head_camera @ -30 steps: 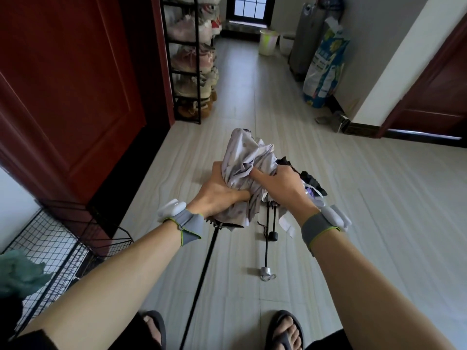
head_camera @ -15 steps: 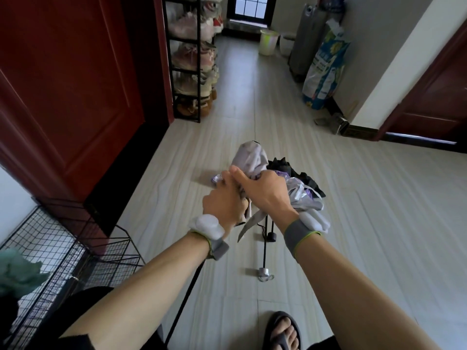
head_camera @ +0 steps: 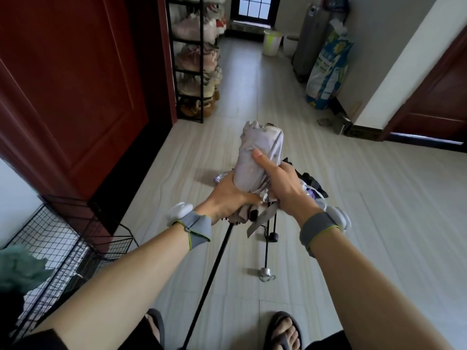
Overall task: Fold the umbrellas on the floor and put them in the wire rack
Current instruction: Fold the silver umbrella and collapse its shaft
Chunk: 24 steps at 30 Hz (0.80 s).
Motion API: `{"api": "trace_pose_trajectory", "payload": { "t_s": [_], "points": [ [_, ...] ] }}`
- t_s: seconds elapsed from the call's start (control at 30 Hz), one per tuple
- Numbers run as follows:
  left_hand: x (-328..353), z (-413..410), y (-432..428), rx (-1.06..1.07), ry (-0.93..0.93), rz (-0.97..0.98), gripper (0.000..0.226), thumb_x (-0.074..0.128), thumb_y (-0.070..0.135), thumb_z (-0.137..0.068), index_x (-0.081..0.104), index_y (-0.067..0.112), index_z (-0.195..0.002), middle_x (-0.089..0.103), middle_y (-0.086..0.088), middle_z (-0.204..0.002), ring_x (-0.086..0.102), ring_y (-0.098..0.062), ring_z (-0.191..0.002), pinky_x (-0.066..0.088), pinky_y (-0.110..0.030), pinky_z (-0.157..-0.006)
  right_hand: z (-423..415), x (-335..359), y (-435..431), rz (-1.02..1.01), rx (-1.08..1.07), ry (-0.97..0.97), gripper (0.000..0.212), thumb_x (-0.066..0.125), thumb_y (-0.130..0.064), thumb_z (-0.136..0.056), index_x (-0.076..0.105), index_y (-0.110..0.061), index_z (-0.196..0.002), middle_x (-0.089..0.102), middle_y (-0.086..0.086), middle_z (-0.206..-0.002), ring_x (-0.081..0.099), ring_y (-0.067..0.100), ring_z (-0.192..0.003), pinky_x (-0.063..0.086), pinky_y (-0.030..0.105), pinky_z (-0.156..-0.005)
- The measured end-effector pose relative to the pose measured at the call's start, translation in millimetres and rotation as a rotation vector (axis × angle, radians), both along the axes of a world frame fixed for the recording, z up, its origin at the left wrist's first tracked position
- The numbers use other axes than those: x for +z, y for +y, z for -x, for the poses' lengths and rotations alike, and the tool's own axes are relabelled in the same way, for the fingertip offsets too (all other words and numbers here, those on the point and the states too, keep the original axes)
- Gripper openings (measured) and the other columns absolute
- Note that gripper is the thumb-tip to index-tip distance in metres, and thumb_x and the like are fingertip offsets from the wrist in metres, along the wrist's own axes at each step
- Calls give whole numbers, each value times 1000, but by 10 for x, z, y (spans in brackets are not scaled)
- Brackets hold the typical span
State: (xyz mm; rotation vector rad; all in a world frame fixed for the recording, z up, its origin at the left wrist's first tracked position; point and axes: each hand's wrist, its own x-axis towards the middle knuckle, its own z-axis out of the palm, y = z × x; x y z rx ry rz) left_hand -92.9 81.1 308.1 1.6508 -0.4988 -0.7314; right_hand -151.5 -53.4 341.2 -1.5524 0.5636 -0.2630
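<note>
I hold a pale lilac umbrella (head_camera: 260,145) in front of me, its canopy rolled into a tight bundle that points away from me. My left hand (head_camera: 227,195) grips the lower end of the bundle from the left. My right hand (head_camera: 283,183) wraps the bundle from the right, thumb lying along the fabric. Its black shaft (head_camera: 212,274) runs down toward my feet, and a grey strap (head_camera: 260,219) hangs below my hands. A second, dark umbrella (head_camera: 312,181) lies on the floor behind my right hand, its thin shaft ending in a silver cap (head_camera: 264,272). The black wire rack (head_camera: 60,246) stands at lower left.
A green cloth (head_camera: 20,269) lies in the wire rack. A red wooden door (head_camera: 70,84) fills the left wall, with a black shoe rack (head_camera: 194,61) beyond it. A printed sack (head_camera: 328,69), a grey cylinder (head_camera: 309,39) and buckets (head_camera: 271,42) stand far down the hall. My sandalled feet (head_camera: 285,332) are below.
The loose, bunched canopy has been twisted into a tight roll. My right hand has shifted up along the bundle and my left hand has turned under its lower end.
</note>
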Motion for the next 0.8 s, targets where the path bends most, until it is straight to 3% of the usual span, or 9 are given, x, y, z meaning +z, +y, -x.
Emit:
{"api": "trace_pose_trajectory", "payload": {
  "t_s": [0.07,0.17,0.23,0.33,0.4,0.53,0.63,0.73,0.8],
  "points": [
    [-55,-45,-39,94,-15,-71,37,77,13,-67,59,2,-98,67,-20,-64,57,-26,-42,41,-25,-40,-9,17,-17,213,-23,91,58,74,-64,-82,75,-6,-90,79,2,-82,72,13,-69,55,29,-62],
    [-146,-125,-58,155,-143,-286,36,74,22,-64,58,17,-97,71,-8,-71,62,-21,-50,43,-24,-45,-8,-32,-10,500,-53,209,63,68,-66,-86,53,-11,-58,56,-2,-52,54,12,-49,43,25,-51],
    [-163,-142,-69,157,-197,-405,40,73,26,-67,56,22,-103,70,-3,-77,67,-22,-63,49,-26,-55,-36,-50,32,614,-55,246,63,65,-61,-90,45,-15,-53,50,-2,-49,51,13,-50,41,28,-53],
    [-158,-90,-164,306,-389,-595,42,71,27,-73,43,24,-103,65,-5,-90,65,-30,-84,57,-41,-78,-104,-15,93,725,-49,233,62,61,-53,-96,45,-13,-52,52,4,-51,54,22,-56,43,33,-59],
    [-168,-33,-238,396,-464,-605,42,70,24,-74,40,23,-104,64,-6,-94,62,-33,-87,53,-41,-79,-117,-12,106,774,-63,233,58,58,-50,-98,46,-14,-55,54,4,-55,56,26,-63,41,32,-62],
    [-333,29,-243,369,-630,-716,43,63,22,-83,38,19,-117,66,-10,-102,63,-33,-83,47,-38,-69,-69,-69,61,662,0,385,40,49,-37,-96,61,-9,-70,64,9,-76,61,32,-81,45,35,-70],
    [-433,70,-208,319,-781,-697,42,54,19,-92,35,13,-129,61,-13,-115,65,-39,-87,44,-40,-63,-26,-85,29,490,25,399,34,45,-39,-88,61,-10,-77,66,13,-93,57,33,-87,47,40,-77],
    [-533,84,-213,358,-1105,-751,56,75,18,-76,44,11,-122,61,-11,-94,64,-28,-63,30,-29,-47,4,-96,-38,225,-2,330,32,54,-47,-82,56,-17,-73,55,2,-76,49,20,-68,38,33,-63],
    [-588,109,-223,312,-1251,-832,68,82,15,-64,47,7,-121,62,-9,-80,58,-22,-52,29,-27,-44,26,-127,-84,127,31,325,41,64,-58,-80,59,-18,-76,56,-3,-73,50,14,-63,40,30,-60]
  ]
}}
